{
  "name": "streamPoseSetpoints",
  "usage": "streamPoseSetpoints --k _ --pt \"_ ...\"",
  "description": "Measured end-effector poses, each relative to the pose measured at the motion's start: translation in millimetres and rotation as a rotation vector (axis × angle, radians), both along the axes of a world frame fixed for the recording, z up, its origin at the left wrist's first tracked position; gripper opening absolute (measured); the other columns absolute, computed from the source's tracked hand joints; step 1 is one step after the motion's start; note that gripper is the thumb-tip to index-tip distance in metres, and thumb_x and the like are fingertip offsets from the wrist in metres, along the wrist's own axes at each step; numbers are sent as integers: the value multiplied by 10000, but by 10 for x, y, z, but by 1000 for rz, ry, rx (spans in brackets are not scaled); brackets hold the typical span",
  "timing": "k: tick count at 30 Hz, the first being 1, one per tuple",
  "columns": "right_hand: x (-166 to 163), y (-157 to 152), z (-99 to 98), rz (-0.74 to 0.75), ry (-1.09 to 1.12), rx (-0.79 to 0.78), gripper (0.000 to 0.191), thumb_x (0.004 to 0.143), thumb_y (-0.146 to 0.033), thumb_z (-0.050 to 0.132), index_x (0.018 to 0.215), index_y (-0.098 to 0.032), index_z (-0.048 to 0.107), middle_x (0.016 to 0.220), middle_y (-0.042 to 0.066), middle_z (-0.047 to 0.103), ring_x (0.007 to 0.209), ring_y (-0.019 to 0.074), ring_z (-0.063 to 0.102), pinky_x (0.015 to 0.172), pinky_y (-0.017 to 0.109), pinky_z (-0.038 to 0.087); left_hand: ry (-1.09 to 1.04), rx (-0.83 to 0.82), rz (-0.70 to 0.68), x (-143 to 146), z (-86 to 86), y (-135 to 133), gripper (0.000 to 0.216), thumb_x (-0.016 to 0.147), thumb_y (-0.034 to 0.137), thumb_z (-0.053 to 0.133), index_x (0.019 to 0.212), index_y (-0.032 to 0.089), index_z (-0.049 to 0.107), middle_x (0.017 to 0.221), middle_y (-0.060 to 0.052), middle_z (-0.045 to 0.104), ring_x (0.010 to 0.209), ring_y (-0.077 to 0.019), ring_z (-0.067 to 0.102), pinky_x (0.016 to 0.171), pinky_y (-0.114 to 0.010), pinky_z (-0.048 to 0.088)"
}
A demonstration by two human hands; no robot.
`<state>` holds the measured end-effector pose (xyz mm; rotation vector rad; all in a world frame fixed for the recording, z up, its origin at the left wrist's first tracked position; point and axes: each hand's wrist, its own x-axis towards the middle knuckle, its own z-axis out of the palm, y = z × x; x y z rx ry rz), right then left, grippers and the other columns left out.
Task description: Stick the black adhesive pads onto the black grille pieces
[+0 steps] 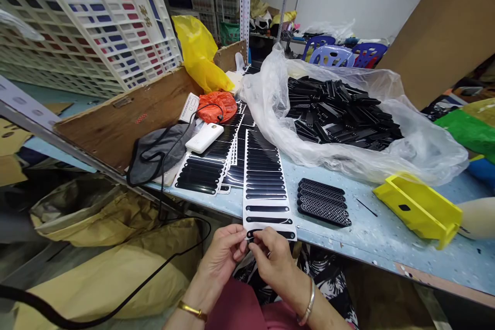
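A white backing sheet (266, 213) carries rows of long black strip stickers and overhangs the table's front edge. At its lower left corner my left hand (224, 251) is closed, thumb and forefinger pinching the sheet's edge. My right hand (276, 258) is closed too, its fingertips pinched at the left end of the lowest black strip sticker (286, 235). Whether that end is lifted cannot be made out. Right of the sheet lies a neat row of black patterned strip pieces (323, 202). Further sticker sheets (201, 172) are stacked to the left.
Behind, a clear plastic bag (266, 108) holds a heap of black pieces (344, 111). A yellow plastic holder (419, 209) is at right. A white power bank (204, 137), an orange bag (218, 105) and a grey cloth (162, 152) lie left, beside a wooden board (135, 118).
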<state>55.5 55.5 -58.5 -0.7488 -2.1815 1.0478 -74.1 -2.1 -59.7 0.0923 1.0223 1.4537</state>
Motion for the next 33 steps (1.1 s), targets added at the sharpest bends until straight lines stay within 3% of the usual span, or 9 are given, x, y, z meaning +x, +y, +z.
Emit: streamPoseSetpoints --k 4,8,13,16,19,21,25,30,33 --pt "-42 56 -39 -64 28 -69 77 806 -193 589 768 -152 642 672 44 607 582 153 571 533 248 449 0 -4 0 14 16 44 260 571 277 813 580 102 620 405 21 519 332 -20 346 385 -166 203" --pt "-105 93 -54 -126 31 -18 139 814 -242 583 730 -155 651 621 40 619 536 146 568 506 242 436 53 5 4 37 8 80 280 584 305 809 575 104 614 395 22 514 325 -18 341 384 -164 187" --pt "-41 143 75 -155 50 -120 205 823 -196 512 678 -167 653 574 32 636 522 149 605 502 237 457 73 -20 55 -18 -11 76 272 577 291 813 575 112 608 415 26 521 334 -21 348 381 -165 203" --pt "358 307 250 -194 61 -260 209 829 -269 560 683 -161 664 561 36 640 496 156 618 474 235 477 119 -77 136 -102 -25 52 278 537 282 831 573 117 610 426 33 525 334 -21 349 378 -165 221" --pt "1022 594 464 -238 26 -442 229 782 -351 670 658 -158 680 510 44 650 445 154 606 437 221 487 191 -116 150 -162 -46 40 300 525 316 835 567 120 611 429 31 531 327 -27 354 374 -168 230" --pt "1466 789 596 -362 65 -488 237 711 -378 748 660 -152 701 519 57 666 442 164 619 425 222 506 251 -133 140 -185 -57 37 328 518 359 836 574 120 618 430 28 535 324 -33 358 370 -172 228" --pt "1970 988 775 -575 209 -445 243 616 -363 831 679 -148 736 559 76 692 425 192 634 398 253 542 480 -175 201 -251 -2 4 419 493 461 830 675 120 670 466 11 575 352 -59 393 375 -187 257" --pt "1844 889 867 -530 292 -331 182 691 -322 792 774 -163 760 606 78 723 463 223 675 458 301 601 880 -253 351 -202 311 -12 500 397 565 830 631 155 665 481 -1 590 440 -109 482 411 -206 350" --pt "1629 789 943 -393 249 -93 89 796 -247 701 838 -192 757 627 45 721 505 189 682 498 267 600 743 -115 145 92 530 118 455 549 589 772 596 156 640 444 6 547 381 -72 401 370 -188 274"
